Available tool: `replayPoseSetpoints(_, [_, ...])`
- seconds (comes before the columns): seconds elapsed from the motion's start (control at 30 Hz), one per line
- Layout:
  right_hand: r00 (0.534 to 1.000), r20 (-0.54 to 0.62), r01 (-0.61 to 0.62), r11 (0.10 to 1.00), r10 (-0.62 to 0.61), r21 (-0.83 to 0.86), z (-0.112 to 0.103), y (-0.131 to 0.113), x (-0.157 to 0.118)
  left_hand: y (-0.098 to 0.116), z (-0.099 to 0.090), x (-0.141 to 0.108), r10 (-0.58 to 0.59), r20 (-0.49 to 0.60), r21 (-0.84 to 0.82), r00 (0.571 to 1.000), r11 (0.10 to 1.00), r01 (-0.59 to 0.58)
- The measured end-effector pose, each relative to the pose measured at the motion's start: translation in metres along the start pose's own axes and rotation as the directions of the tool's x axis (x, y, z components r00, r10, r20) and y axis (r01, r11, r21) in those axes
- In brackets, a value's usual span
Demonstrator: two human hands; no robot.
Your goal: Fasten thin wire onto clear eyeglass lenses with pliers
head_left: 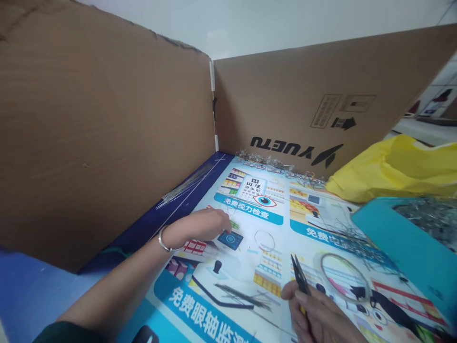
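My left hand (209, 223), with a silver bracelet (164, 240) on its wrist, is over the printed sheet (250, 252), fingers curled down; what they hold, if anything, is too small to make out. At the lower right my right hand (314, 309) grips dark pliers (300, 276), their jaws pointing up and slightly apart. Between the hands lies a thin wire loop (264, 241). A bundle of straight wires (244, 296) rests on the sheet left of the pliers. To their right is a coil of wire (345, 276).
Cardboard panels (107, 128) stand at the left and back. More straight wires (185, 186) lie along the left panel. Small wire pieces (264, 159) line the back. At the right are a blue box (396, 247) of clear or metallic pieces and a yellow bag (396, 166).
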State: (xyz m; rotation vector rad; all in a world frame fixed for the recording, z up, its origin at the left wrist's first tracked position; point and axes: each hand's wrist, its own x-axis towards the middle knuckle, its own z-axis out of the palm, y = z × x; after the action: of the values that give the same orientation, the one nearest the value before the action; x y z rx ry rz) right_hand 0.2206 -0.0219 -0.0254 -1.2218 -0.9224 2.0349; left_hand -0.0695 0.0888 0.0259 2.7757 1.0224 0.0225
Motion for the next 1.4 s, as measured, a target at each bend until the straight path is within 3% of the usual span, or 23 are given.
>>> replayPoseSetpoints(0.13, [1.0, 0.009, 0.018, 1.0, -0.018, 0.007, 0.004, -0.002, 0.0, 0.009, 0.006, 0.005, 0.013, -0.02, 0.116, 1.0, 0.993, -0.011])
replayPoseSetpoints(0.27, [0.998, -0.005, 0.063, 0.998, -0.063, -0.005, 0.005, -0.004, -0.003, 0.026, 0.003, 0.006, -0.025, -0.062, 0.088, 0.998, 0.996, 0.03])
replayPoseSetpoints(0.4, [0.993, -0.039, 0.107, 0.994, -0.107, -0.006, 0.005, -0.006, -0.005, 0.05, -0.002, 0.005, -0.031, 0.042, 0.03, 0.999, 0.999, 0.029])
replayPoseSetpoints(0.63, [0.994, -0.028, 0.107, 0.994, -0.107, -0.019, 0.001, -0.007, -0.005, 0.068, 0.004, 0.002, 0.094, 0.225, 0.08, 0.97, 0.99, -0.114])
replayPoseSetpoints(0.8, [0.994, -0.005, 0.11, 0.994, -0.11, 0.027, 0.0, -0.007, -0.004, 0.081, 0.005, 0.002, 0.119, 0.233, 0.103, 0.965, 0.984, -0.146])
replayPoseSetpoints(0.97, [0.971, -0.117, 0.211, 0.977, -0.208, 0.016, 0.0, -0.011, -0.007, 0.091, 0.008, 0.003, 0.135, 0.18, 0.016, 0.974, 0.99, -0.14])
replayPoseSetpoints(1.03, [0.919, -0.226, 0.333, 0.943, -0.324, 0.003, -0.001, -0.018, -0.013, 0.092, 0.01, 0.003, 0.157, 0.139, -0.067, 0.978, 0.987, -0.149])
replayPoseSetpoints(1.17, [0.729, -0.417, 0.606, 0.795, -0.542, 0.025, -0.006, -0.049, -0.035, 0.098, 0.019, 0.002, 0.17, 0.046, -0.191, 0.984, 0.969, -0.159])
replayPoseSetpoints(1.4, [0.48, -0.536, 0.797, 0.6, -0.694, -0.064, -0.011, -0.092, -0.086, 0.108, 0.033, 0.004, 0.111, 0.094, -0.144, 0.989, 0.985, -0.097])
